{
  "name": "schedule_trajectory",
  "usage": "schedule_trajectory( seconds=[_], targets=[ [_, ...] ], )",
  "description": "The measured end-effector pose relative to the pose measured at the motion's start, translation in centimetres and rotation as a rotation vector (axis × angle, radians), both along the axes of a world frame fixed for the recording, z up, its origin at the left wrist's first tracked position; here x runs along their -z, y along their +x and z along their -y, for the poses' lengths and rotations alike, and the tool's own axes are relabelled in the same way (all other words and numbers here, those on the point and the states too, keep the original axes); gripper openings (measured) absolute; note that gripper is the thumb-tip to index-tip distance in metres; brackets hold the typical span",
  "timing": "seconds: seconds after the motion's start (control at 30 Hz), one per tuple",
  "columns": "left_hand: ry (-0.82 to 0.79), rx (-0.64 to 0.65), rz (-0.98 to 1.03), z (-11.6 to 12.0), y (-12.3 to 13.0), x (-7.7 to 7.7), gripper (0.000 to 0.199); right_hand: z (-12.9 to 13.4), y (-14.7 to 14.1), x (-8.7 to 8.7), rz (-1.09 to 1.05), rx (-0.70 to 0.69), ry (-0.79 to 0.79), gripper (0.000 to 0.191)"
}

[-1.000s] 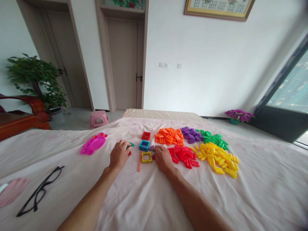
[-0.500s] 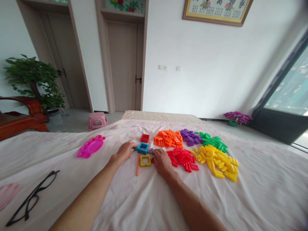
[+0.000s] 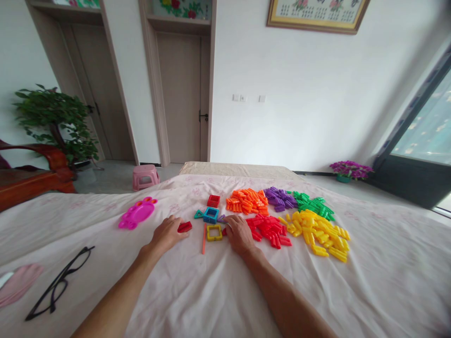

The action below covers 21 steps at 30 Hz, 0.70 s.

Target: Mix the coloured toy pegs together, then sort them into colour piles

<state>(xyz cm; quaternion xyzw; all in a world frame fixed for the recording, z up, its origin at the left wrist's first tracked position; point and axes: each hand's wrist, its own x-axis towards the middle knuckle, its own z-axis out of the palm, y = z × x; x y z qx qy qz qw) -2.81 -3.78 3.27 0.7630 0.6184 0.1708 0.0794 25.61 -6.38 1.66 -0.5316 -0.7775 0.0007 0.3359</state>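
Note:
My left hand (image 3: 169,233) has its fingers closed on a red piece (image 3: 185,227). A teal triangle (image 3: 198,214) lies beside a blue square frame (image 3: 210,215), with a red square (image 3: 213,201) behind them and a yellow square frame (image 3: 214,233) in front. An orange stick (image 3: 204,238) lies left of the yellow frame. My right hand (image 3: 237,231) rests by a small purple piece (image 3: 221,218). Its fingers are bent, and a bit of red shows beside them; whether it grips anything is hidden.
Piles of orange (image 3: 246,202), purple (image 3: 280,199), green (image 3: 313,205), red (image 3: 269,230) and yellow pieces (image 3: 319,232) lie on the right. A pink tray (image 3: 141,213) and black glasses (image 3: 58,284) are on the left, with pink cloth (image 3: 23,284) beyond.
My left hand has moved left and toward me, away from the teal triangle, and now has a red piece. My right hand has barely moved. The view has shifted slightly.

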Motion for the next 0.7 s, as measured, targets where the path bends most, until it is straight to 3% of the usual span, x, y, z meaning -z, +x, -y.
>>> schedule_trajectory(
  seconds=[0.13,0.37,0.5,0.7],
  targets=[
    [0.006,-0.009,-0.019,1.0,1.6,-0.4,0.018,0.0,0.1,0.2,-0.001,0.013,0.008,0.029],
    [0.004,-0.097,0.000,2.8,4.5,-0.6,0.031,0.1,0.2,0.2,-0.003,0.020,0.004,0.030],
    [-0.013,-0.051,0.042,3.7,4.5,-0.2,0.045,0.2,0.3,0.2,-0.009,0.016,0.016,0.032],
    [0.009,-0.021,0.135,3.9,4.3,0.6,0.040,0.4,0.3,0.2,-0.020,0.079,0.038,0.034]
  ],
)
